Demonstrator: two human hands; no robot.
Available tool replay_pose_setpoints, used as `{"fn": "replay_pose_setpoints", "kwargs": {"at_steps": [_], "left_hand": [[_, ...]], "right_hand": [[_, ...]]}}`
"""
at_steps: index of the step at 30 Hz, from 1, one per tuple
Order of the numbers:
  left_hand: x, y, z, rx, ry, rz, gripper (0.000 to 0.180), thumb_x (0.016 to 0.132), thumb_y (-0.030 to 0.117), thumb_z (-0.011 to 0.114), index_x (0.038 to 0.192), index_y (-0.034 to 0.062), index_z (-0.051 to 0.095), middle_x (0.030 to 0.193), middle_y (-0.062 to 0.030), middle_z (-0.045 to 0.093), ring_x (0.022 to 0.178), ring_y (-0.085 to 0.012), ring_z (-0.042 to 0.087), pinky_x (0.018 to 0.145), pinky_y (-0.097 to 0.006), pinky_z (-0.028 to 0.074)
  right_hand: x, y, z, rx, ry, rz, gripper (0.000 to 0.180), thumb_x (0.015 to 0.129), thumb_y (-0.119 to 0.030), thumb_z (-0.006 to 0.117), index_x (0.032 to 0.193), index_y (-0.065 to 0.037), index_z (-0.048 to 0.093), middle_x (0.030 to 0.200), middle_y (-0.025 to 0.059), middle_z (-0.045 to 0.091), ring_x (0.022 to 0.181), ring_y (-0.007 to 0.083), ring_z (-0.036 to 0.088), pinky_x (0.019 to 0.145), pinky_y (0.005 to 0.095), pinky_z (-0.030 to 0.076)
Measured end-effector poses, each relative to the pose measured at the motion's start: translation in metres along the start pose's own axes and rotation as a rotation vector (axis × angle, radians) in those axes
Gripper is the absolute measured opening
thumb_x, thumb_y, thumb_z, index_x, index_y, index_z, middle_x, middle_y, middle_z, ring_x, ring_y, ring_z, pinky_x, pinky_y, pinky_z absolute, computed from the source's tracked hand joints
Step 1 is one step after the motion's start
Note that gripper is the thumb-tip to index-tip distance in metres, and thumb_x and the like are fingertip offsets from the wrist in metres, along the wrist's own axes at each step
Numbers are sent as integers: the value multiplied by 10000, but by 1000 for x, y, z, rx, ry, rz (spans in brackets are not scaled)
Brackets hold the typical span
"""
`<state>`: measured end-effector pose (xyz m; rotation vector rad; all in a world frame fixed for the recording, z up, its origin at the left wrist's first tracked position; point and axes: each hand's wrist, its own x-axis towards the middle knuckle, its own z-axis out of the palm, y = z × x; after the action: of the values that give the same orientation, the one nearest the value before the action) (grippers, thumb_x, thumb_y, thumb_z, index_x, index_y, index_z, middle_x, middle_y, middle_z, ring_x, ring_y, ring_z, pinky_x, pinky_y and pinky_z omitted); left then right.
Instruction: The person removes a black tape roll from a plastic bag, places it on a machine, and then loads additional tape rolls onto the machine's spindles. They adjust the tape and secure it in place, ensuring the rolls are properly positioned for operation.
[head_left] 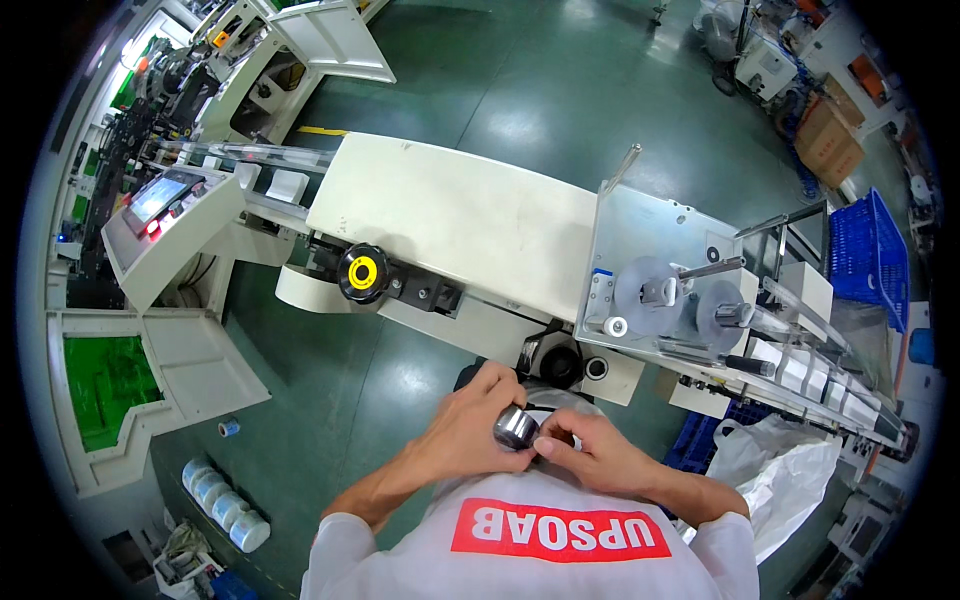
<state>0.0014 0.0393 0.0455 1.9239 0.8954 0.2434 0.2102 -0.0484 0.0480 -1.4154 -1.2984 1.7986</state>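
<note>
Close in front of my chest, my left hand (468,428) is wrapped round a short, shiny metal cylinder (515,428) with a rounded edge. My right hand (592,452) meets it from the right, thumb and fingers pinched together at the cylinder's lower right edge. Whatever lies between those right fingertips is too small to make out. Just beyond my hands, a black ring-shaped part (560,363) and a smaller dark ring with a pale centre (596,368) sit at the machine's near ledge.
A cream machine cover (460,205) spans ahead, with a black and yellow knob (363,273). Reel discs (648,297) stand on a metal plate at right. A control panel (160,205) is at left. White-blue rolls (225,505) lie on the floor; a blue crate (868,250) stands far right.
</note>
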Motion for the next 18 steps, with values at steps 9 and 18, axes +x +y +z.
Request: {"fn": "replay_pose_setpoints", "kwargs": {"at_steps": [9,18], "left_hand": [[3,5,8,-19,-103,-72,587,656,293,833,1052,56,470,1077,-151,476,921,-368,588,732,-449,503],[-2,8,21,120,46,169,502,657,221,825,1008,52,508,1075,-147,538,930,-344,602,667,-447,535]], "right_hand": [[-9,-1,-3,-74,82,-72,275,962,-283,662,932,-10,677,769,92,637,707,170,569,652,319,445],[-20,21,19,600,136,202,212,984,-214,654,914,-14,651,901,-4,595,774,54,503,663,229,387]]}}
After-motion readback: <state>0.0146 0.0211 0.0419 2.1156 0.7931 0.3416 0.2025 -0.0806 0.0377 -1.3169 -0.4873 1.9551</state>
